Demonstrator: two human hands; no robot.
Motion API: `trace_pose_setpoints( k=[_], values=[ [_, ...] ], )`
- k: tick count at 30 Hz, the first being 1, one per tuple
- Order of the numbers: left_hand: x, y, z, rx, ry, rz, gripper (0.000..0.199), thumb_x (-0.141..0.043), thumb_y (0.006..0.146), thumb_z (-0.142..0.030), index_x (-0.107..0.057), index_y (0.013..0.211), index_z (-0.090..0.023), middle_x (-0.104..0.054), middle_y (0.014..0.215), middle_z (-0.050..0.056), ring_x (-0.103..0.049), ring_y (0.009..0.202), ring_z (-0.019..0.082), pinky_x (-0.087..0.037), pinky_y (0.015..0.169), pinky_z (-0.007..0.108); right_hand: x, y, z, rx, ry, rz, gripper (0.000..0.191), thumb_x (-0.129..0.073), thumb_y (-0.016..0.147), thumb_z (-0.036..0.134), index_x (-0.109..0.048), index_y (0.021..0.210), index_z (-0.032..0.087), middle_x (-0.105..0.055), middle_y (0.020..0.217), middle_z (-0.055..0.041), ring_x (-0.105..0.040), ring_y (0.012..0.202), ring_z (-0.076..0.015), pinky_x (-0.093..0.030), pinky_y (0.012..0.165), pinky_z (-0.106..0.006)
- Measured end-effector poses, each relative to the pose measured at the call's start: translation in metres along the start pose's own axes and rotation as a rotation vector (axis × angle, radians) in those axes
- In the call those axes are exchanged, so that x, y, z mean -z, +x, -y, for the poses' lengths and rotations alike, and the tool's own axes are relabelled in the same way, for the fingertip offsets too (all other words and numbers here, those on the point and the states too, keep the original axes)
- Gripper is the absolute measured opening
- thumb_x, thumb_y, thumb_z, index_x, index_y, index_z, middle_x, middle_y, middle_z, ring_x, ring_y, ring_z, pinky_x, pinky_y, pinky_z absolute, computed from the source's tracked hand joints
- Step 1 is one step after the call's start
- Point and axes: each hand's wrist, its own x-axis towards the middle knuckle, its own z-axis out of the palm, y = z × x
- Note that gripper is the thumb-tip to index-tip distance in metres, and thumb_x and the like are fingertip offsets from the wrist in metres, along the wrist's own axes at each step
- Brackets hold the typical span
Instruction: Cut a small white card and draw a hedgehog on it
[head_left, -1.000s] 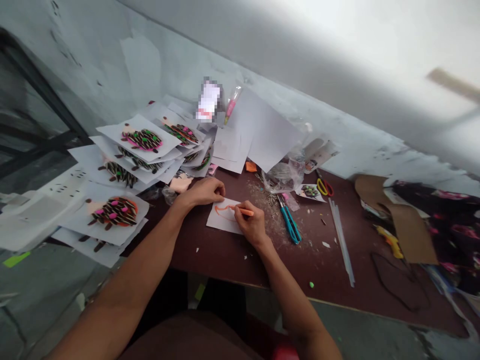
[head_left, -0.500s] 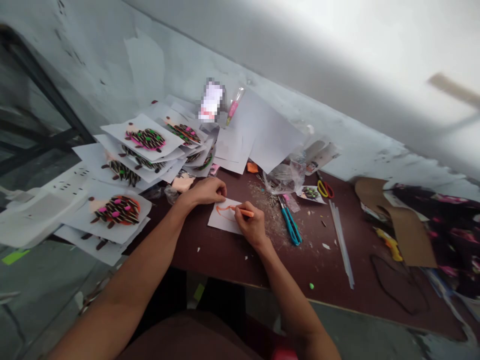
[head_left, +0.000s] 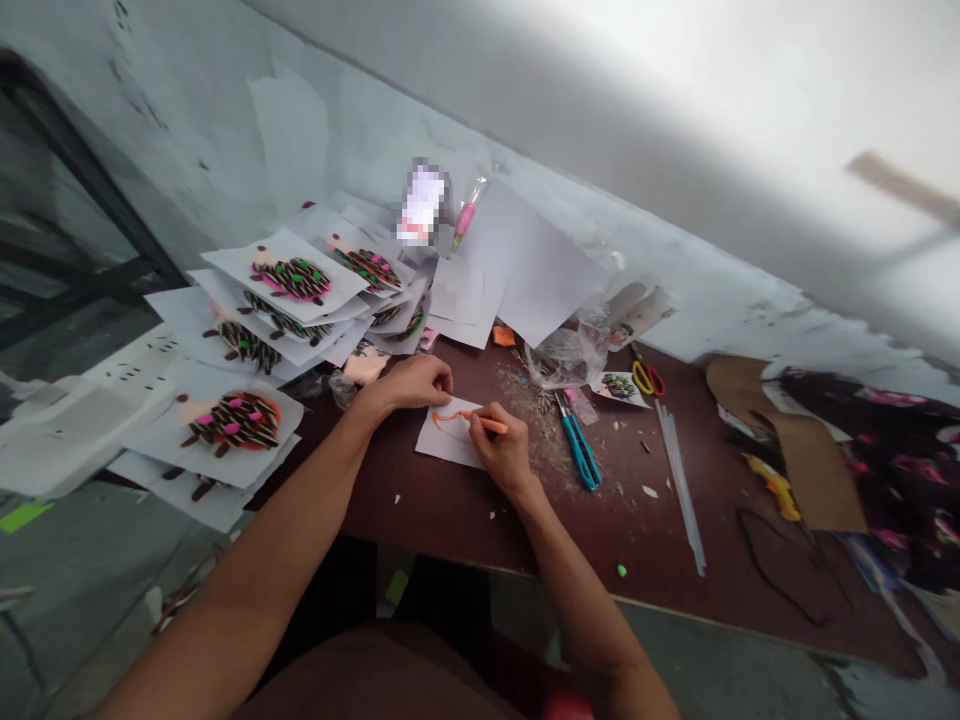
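In my right hand (head_left: pixel 506 450) is an orange marker (head_left: pixel 492 425), pinched between the fingers with its tip down on a small white sheet of paper (head_left: pixel 442 446). A curved orange line (head_left: pixel 447 414) runs across the upper part of this sheet. The right hand covers the sheet's right side. At the sheet's upper left edge rests my left hand (head_left: pixel 418 382), its fingers loosely bent and somewhat apart, with nothing visible in them. Teal-handled scissors (head_left: pixel 581 450) lie to the right of my right hand.
Piled papers with hedgehog pictures (head_left: pixel 292 278) fill the left side. Behind stand a blurred-out phone (head_left: pixel 423 205) and white sheets (head_left: pixel 536 285). Rightward are a plastic bag (head_left: pixel 570 350), yellow-and-red scissors (head_left: pixel 647 379), clear sticks (head_left: pixel 681 485) and a yellow glue gun (head_left: pixel 776 487) with its cord.
The view has shifted very slightly at the right. Both hands, the marker and the orange line look the same as before.
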Motion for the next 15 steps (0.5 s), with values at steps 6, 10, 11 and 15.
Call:
trace_pose_setpoints(
  k=[6,10,11,15],
  values=[
    [0.0004,-0.0011,-0.0014,0.018,-0.002,0.006,0.016,-0.062,0.068,-0.026,-0.072,0.079,-0.022,-0.071,0.077,0.000,-0.060,0.068,0.015,-0.037,0.057,0.025,-0.0011,0.0001,-0.0010,0.034,-0.041,-0.005,0.024,-0.052,0.090,0.031,-0.057,0.069,0.021,-0.061,0.063,0.0002,-0.050,0.053,-0.0111,-0.040,0.056,-0.023],
    [0.0005,-0.0017,-0.0024,0.018,0.003,-0.006,0.014,-0.062,0.069,-0.027,-0.072,0.078,-0.022,-0.070,0.076,0.000,-0.060,0.068,0.015,-0.036,0.057,0.025,-0.0011,0.0000,-0.0012,0.058,-0.051,-0.012,0.022,-0.052,0.089,0.029,-0.057,0.069,0.021,-0.059,0.062,0.0012,-0.049,0.052,-0.0108,-0.040,0.056,-0.023],
    [0.0004,-0.0015,-0.0020,0.011,0.002,-0.008,0.014,-0.063,0.069,-0.027,-0.072,0.078,-0.022,-0.070,0.076,0.000,-0.059,0.068,0.015,-0.036,0.056,0.024,-0.0011,-0.0001,-0.0012,0.063,-0.051,-0.014,0.022,-0.052,0.089,0.029,-0.057,0.069,0.021,-0.059,0.062,0.0013,-0.049,0.052,-0.0108,-0.040,0.056,-0.023],
    [-0.0002,0.0003,0.0002,0.000,-0.013,0.011,0.014,-0.063,0.069,-0.028,-0.071,0.079,-0.021,-0.070,0.076,0.001,-0.059,0.066,0.015,-0.036,0.057,0.025,-0.0010,-0.0004,-0.0011,0.063,-0.060,-0.016,0.021,-0.053,0.089,0.028,-0.058,0.070,0.021,-0.059,0.062,0.0013,-0.050,0.053,-0.0111,-0.040,0.057,-0.023]
  ],
)
